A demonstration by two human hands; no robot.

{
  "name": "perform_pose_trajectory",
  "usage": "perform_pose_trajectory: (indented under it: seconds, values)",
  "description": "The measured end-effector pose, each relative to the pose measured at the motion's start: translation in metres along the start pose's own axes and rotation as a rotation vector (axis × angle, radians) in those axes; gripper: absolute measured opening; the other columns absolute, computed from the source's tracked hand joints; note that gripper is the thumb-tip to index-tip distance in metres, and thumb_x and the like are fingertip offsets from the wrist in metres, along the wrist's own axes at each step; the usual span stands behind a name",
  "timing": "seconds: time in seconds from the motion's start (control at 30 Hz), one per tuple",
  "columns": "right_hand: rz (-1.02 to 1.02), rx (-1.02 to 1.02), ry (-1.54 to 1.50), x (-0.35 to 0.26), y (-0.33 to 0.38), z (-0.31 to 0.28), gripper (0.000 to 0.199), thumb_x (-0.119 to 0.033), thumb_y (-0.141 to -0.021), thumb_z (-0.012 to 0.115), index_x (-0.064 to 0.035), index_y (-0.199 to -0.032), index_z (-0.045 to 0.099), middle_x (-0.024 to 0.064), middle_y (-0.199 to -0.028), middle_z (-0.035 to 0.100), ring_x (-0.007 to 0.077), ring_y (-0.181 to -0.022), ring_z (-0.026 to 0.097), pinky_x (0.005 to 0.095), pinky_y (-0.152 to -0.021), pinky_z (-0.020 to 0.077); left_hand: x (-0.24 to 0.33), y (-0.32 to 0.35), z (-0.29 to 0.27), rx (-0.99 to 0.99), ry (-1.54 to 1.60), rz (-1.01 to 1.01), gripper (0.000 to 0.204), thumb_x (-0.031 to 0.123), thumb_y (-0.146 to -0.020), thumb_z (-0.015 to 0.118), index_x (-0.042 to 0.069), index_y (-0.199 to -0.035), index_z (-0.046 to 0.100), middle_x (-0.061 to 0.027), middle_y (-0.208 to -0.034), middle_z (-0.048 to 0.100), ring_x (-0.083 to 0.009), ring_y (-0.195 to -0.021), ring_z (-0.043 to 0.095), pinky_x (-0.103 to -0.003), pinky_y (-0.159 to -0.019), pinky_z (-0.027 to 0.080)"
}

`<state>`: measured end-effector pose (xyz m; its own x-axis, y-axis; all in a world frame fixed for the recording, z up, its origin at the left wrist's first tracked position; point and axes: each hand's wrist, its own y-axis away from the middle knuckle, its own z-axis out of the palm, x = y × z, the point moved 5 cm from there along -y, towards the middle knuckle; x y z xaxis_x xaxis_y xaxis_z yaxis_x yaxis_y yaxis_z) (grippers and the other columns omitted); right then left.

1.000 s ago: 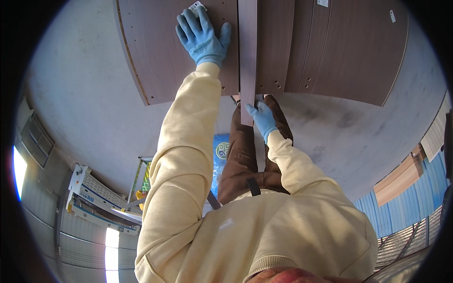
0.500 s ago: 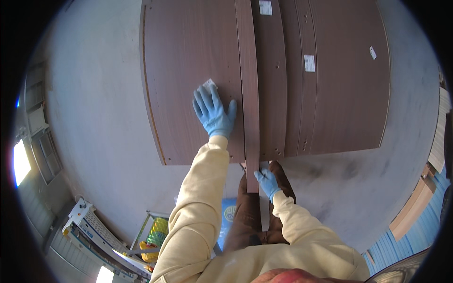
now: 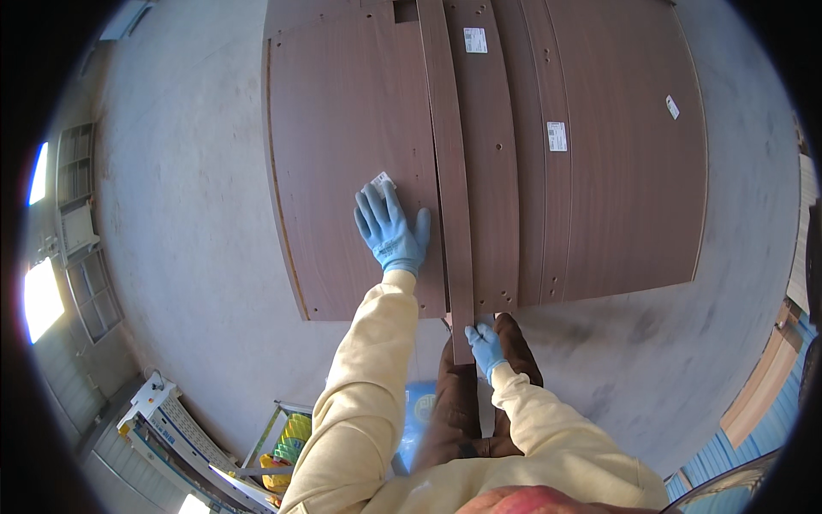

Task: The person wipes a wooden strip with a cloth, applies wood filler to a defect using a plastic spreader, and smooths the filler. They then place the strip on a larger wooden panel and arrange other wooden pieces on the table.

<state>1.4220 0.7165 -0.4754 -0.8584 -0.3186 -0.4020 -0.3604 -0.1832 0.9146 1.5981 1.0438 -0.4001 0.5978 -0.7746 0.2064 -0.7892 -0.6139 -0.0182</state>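
Note:
My left hand [image 3: 391,230], in a blue glove, lies with fingers stretched out on a wide brown wood-grain panel [image 3: 342,111]. Its fingertips partly cover a white label [image 3: 382,179] on that panel. A long narrow brown board [image 3: 456,223] lies lengthwise along the panel's right side, its near end jutting past the panels toward me. At that near end, the gloved right hand [image 3: 485,347] is closed on the board's right edge; the thumb and fingers are partly hidden. To the right lies a strip panel [image 3: 484,111] with drilled holes and a label.
More brown panels [image 3: 629,171] with labels lie farther right, above the grey floor [image 3: 188,171]. My legs stand close to the stack's near edge. A blue bag [image 3: 417,420], a rack with yellow and green bundles [image 3: 294,437] and a white machine [image 3: 175,415] are at lower left.
The view has shifted so that the panels and both hands appear slightly lower, and a dark cutout now shows at the far end. Both hands keep their places on the boards.

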Motion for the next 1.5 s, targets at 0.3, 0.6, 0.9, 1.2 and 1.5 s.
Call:
perform_pose_trajectory:
  seconds: [0.3,0.6,0.9,1.2,1.5]
  values:
    - [0.045,0.101,-0.101,-0.005,-0.005,0.008,0.017,-0.023,-0.103,0.07,-0.0131,-0.091,0.064,-0.008,-0.079,0.053,0.0056,-0.07,0.045,0.0263,-0.063,0.0399,-0.001,-0.003,0.001,0.052,0.006,0.031,0.09,0.057,-0.096,0.059,0.008,-0.165,0.028,-0.0289,-0.169,0.024,-0.0476,-0.157,0.02,-0.058,-0.128,0.014]
    - [-0.122,0.08,-0.103,-0.023,-0.004,0.02,0.018,-0.022,-0.104,0.068,-0.0044,-0.102,0.068,-0.0049,-0.083,0.055,0.0076,-0.072,0.047,0.0263,-0.066,0.0419,-0.008,0.001,0.016,0.073,-0.011,0.039,0.092,0.066,-0.096,0.053,0.011,-0.165,0.028,-0.0289,-0.168,0.026,-0.0479,-0.157,0.02,-0.059,-0.127,0.014]
    - [-0.112,0.01,-0.117,-0.026,-0.016,0.021,0.023,-0.023,-0.101,0.07,0.0005,-0.103,0.068,0.0004,-0.093,0.066,0.0113,-0.082,0.058,0.0299,-0.075,0.0491,-0.006,0.002,0.013,0.094,0.009,0.06,0.092,0.063,-0.095,0.056,0.008,-0.164,0.029,-0.0278,-0.167,0.027,-0.0487,-0.156,0.02,-0.059,-0.127,0.013]
    - [-0.259,-0.089,0.152,-0.069,0.05,0.003,0.03,-0.02,-0.099,0.074,0.0008,-0.12,0.072,-0.0007,-0.097,0.071,0.0088,-0.082,0.059,0.0262,-0.073,0.0497,-0.009,0.003,0.009,0.191,0.041,0.063,0.087,0.063,-0.095,0.058,0.009,-0.161,0.036,-0.0269,-0.163,0.036,-0.0471,-0.153,0.028,-0.059,-0.124,0.019]
    - [-0.27,-0.142,0.125,-0.115,0.151,-0.023,0.014,-0.013,-0.1,0.069,-0.0012,-0.107,0.071,-0.0074,-0.081,0.054,0.0044,-0.073,0.046,0.0233,-0.064,0.0403,0.07,0.049,-0.036,-0.667,1.609,-0.89,0.05,0.034,-0.097,0.075,0.003,-0.135,0.062,-0.0059,-0.127,0.07,-0.022,-0.118,0.063,-0.037,-0.1,0.051]
